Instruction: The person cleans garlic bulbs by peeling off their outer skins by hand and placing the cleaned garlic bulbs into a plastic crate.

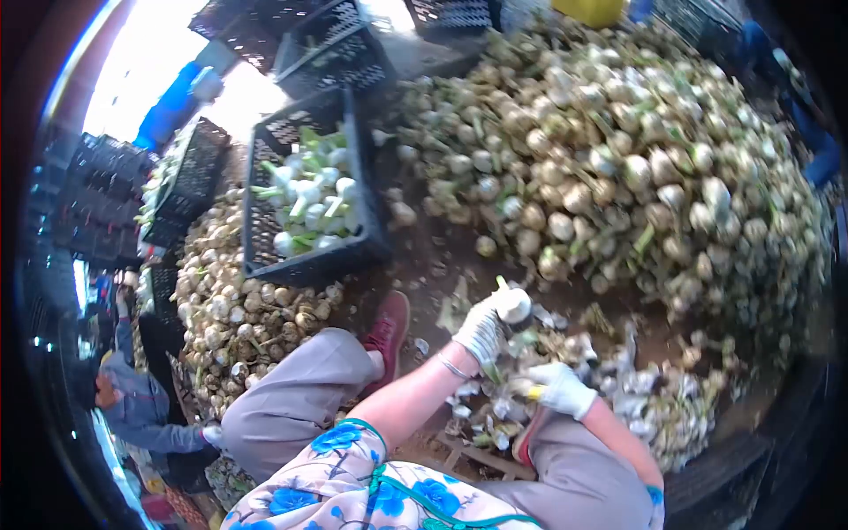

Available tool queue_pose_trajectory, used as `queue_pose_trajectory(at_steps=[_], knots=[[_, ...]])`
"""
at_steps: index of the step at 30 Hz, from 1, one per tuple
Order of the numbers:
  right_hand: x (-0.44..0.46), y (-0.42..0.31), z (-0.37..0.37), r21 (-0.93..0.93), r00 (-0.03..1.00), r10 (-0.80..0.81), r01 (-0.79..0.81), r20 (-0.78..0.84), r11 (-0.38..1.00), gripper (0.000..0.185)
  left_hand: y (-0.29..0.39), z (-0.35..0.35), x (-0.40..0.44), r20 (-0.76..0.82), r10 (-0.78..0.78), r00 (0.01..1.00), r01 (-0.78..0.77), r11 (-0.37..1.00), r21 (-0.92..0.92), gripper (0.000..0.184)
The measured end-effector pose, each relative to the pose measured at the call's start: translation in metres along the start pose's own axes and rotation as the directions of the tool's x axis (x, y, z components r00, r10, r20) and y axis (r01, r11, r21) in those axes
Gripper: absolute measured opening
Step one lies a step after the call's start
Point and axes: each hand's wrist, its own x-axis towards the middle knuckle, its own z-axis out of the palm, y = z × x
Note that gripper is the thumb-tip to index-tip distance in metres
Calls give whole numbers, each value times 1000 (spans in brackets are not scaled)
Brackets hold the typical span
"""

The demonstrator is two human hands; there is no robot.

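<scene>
One garlic bulb point(512, 306), its short stem up, is in the person's gloved left hand point(481, 334), that grip closed around it above the floor point(433, 256). The gloved right hand point(564, 390), just beside, has its grip closed on one yellow item point(535, 392), mostly hidden. Scraps point(638, 402), too many to count, lie beneath and around. Two red shoes point(386, 336) show, one partly. Beyond, one crate point(376, 250) holds over a dozen white bulbs point(306, 196); two uncountable heaps, one large point(609, 168), one smaller point(238, 327), flank it.
</scene>
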Motion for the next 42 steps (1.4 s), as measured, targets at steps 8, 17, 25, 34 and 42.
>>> queue_pose_trajectory(at_steps=[8, 17, 25, 34, 42], knots=[[-26, 62, -3, 73, 878, 245, -236, -411, 969, 31, 6, -35, -6, -119, -111, 987, 90, 982, -167, 16], [-43, 126, 31, -211, 903, 13, -115, -430, 971, 33, 302, 118, -61, 42, 738, 673, -737, 675, -38, 65], [-118, 157, -44, 211, 188, 314, -425, -931, 880, 15, 153, 21, 9, 282, 301, 911, -336, 938, 83, 16], [-288, 269, -166, 136, 172, 518, -854, -838, 502, 44, -15, -23, 2, -137, -23, 990, 50, 980, 192, 22], [-334, 327, -162, 173, 4, 755, -973, -656, 156, 48, -28, -12, 5, -177, -64, 982, 119, 938, 324, 36]])
